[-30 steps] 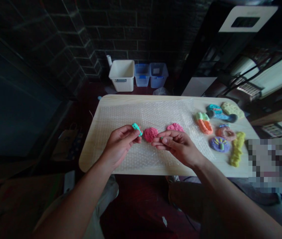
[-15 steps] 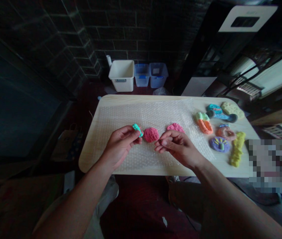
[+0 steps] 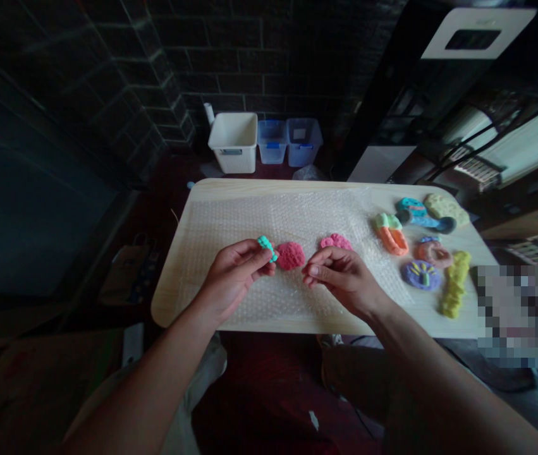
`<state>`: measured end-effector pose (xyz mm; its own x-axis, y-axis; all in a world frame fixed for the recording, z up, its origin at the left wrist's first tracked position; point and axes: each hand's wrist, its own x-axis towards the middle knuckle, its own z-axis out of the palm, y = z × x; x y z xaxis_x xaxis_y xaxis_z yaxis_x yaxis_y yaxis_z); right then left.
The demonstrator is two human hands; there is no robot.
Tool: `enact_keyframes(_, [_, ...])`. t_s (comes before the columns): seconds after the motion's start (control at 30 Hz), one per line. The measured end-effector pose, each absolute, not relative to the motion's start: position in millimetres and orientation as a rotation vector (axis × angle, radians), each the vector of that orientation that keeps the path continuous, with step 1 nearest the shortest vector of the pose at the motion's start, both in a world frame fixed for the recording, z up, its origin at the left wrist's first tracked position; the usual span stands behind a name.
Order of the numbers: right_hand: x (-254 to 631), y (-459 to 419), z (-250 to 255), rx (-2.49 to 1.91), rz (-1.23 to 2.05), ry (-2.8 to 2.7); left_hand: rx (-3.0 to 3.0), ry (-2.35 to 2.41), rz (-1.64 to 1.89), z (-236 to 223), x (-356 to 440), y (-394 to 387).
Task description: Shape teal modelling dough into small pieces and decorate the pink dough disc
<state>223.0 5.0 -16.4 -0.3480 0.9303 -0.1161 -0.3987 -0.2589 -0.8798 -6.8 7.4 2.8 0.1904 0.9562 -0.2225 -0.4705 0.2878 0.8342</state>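
Observation:
My left hand (image 3: 233, 276) pinches a small teal lump of foam clay (image 3: 267, 247) just left of a red clay disc (image 3: 290, 255) lying on a sheet of bubble wrap (image 3: 273, 218). My right hand (image 3: 342, 278) hovers right of the disc, fingertips pinched together on something too small to make out. A pink clay flower shape (image 3: 335, 242) lies just beyond my right hand.
The bubble wrap covers a light wooden table (image 3: 212, 189). Several finished clay pieces sit at the right: an orange and green one (image 3: 391, 232), a teal and blue one (image 3: 418, 213), a purple disc (image 3: 420, 274), a yellow strip (image 3: 453, 282). Plastic bins (image 3: 234, 142) stand on the floor behind.
My right hand's fingers have curled from flat into a pinch and shifted slightly right. The left hand with the teal lump stays almost still.

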Motion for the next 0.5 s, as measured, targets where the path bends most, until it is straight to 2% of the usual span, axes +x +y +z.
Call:
enact_keyframes(0.27, [220.5, -2.2, -7.8, -0.733, 2.006, -0.936, 0.716, 0.860, 1.116, 0.8, -6.7, 7.6])
enact_keyframes(0.5, [223.0, 0.5, -10.3, -0.704, 1.798, -0.984, 0.710, 0.861, 1.116, 2.4, -5.9, 7.3])
